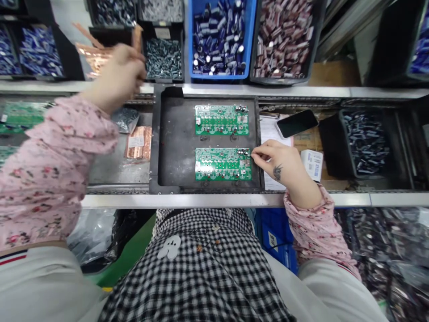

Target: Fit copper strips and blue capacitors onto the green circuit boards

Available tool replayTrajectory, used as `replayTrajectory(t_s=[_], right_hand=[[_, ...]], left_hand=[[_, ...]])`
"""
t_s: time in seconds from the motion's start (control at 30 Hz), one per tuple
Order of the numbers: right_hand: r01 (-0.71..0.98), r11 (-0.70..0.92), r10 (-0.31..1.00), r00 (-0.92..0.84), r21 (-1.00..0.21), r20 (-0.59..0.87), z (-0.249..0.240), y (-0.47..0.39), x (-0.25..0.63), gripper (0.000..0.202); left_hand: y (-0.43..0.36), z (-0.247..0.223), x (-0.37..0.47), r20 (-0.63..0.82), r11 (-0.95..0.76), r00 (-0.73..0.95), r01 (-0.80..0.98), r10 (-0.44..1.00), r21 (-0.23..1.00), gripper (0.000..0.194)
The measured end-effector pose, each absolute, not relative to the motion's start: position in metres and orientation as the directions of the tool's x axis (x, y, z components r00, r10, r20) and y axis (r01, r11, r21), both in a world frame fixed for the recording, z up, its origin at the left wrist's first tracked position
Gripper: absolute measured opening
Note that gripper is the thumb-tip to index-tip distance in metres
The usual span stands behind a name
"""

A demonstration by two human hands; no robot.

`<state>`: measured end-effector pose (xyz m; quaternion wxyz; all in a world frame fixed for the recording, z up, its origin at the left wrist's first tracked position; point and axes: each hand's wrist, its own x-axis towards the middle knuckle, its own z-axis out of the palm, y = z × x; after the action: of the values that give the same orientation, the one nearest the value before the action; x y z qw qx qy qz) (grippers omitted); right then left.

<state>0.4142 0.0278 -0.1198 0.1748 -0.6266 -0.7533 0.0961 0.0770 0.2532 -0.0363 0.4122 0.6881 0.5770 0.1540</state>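
Black-and-white checked cloth [204, 277] over the lap, two-handed work beyond

Next out from the cloth: pale metal rail [214, 201], then dark rectangular tray [176, 156]. Lower green printed circuit board [223, 166] lies flat in the tray, on its near side. Right hand [281, 164] is at this board's right edge, near the far corner; thumb and forefinger tips drawn together. Cannot tell whether that grip has the board's edge, a tiny part or nothing.

Upper green printed circuit board [221, 120] lies flat farther in, apart from the first. Right of the tray: black phone [298, 124]. Left of it, on the grey metal surface [110, 172]: flat copper-coloured packet with white label [138, 142].

Left hand [117, 74] is farther out, blurred, beside crumpled copper-coloured wrapping [93, 58]. Narrow tan strip [137, 38] shows at its fingertips; cannot tell whether the grip is closed on it. Farthest: blue plastic bin [219, 77] of dark cylinders.

Judgement: step in hand looks like fine handling at the lower board, left hand among supplies. Next move calls for a light, exact pinch and a steady board.
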Motion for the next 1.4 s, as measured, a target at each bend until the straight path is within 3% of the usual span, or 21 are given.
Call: replayTrajectory(t_s=[0.07,0.17,0.27,0.33,0.4,0.53,0.63,0.73,0.8,0.87,0.97,1.03,1.07,1.17,1.23,1.4], right_hand=[[0.911,0.206,0.977,-0.170,-0.358,0.129,-0.119,0.028,0.415,0.021],[0.915,0.226,0.974,-0.205,-0.335,0.100,-0.118,0.027,0.416,0.023],[0.921,0.216,0.976,-0.203,-0.324,0.072,-0.111,0.026,0.413,0.025],[0.897,0.179,0.984,-0.155,-0.403,0.092,-0.105,0.026,0.406,0.024],[0.820,0.125,0.989,-0.054,-0.559,0.141,-0.099,0.031,0.393,0.026],[0.496,0.038,0.995,0.062,-0.868,0.080,-0.099,0.054,0.354,0.030],[0.258,-0.003,1.000,-0.002,-0.966,-0.004,-0.107,0.073,0.331,0.033],[0.184,-0.020,1.000,0.025,-0.983,-0.016,-0.114,0.085,0.329,0.030],[0.285,0.010,0.997,0.066,-0.958,0.030,-0.112,0.087,0.334,0.026],[0.502,0.109,0.980,0.091,-0.858,0.178,-0.105,0.088,0.338,0.020],[0.818,0.317,0.873,-0.055,-0.479,0.484,-0.090,0.087,0.334,0.021],[0.868,0.431,0.819,-0.263,-0.244,0.510,-0.081,0.088,0.326,0.017],[0.858,0.478,0.812,-0.352,-0.185,0.466,-0.077,0.089,0.321,0.016],[0.816,0.553,0.812,-0.482,-0.168,0.329,-0.068,0.092,0.314,0.025],[0.802,0.566,0.809,-0.495,-0.192,0.318,-0.063,0.098,0.320,0.026],[0.845,0.473,0.872,-0.408,-0.249,0.271,-0.078,0.128,0.357,0.022]], left_hand=[[0.217,-0.047,0.098,-0.321,0.134,0.397,0.432,0.860,0.892,0.014],[0.170,-0.060,0.122,-0.364,0.211,0.583,0.315,0.727,0.925,0.005],[0.146,-0.069,0.134,-0.315,0.188,0.709,0.254,0.631,0.949,0.004],[0.140,-0.074,0.138,-0.244,0.144,0.747,0.197,0.618,0.970,0.005],[0.138,-0.079,0.139,-0.182,0.111,0.760,0.145,0.624,0.983,0.002],[0.135,-0.086,0.140,-0.154,0.118,0.769,0.103,0.621,0.988,0.004],[0.135,-0.086,0.138,-0.171,0.153,0.766,0.095,0.620,0.984,0.003],[0.140,-0.084,0.134,-0.180,0.165,0.744,0.095,0.644,0.982,0.008],[0.146,-0.083,0.131,-0.194,0.153,0.714,0.122,0.673,0.981,0.010],[0.152,-0.082,0.129,-0.203,0.115,0.676,0.173,0.708,0.978,0.009],[0.157,-0.082,0.130,-0.199,0.059,0.616,0.239,0.762,0.969,0.008],[0.157,-0.081,0.131,-0.219,0.081,0.601,0.249,0.768,0.965,0.009],[0.157,-0.080,0.131,-0.238,0.108,0.606,0.244,0.759,0.964,0.010],[0.157,-0.074,0.127,-0.290,0.186,0.649,0.226,0.703,0.956,0.013],[0.163,-0.070,0.122,-0.291,0.180,0.663,0.232,0.690,0.956,0.014],[0.197,-0.071,0.109,-0.108,-0.110,0.557,0.344,0.823,0.932,0.014]])
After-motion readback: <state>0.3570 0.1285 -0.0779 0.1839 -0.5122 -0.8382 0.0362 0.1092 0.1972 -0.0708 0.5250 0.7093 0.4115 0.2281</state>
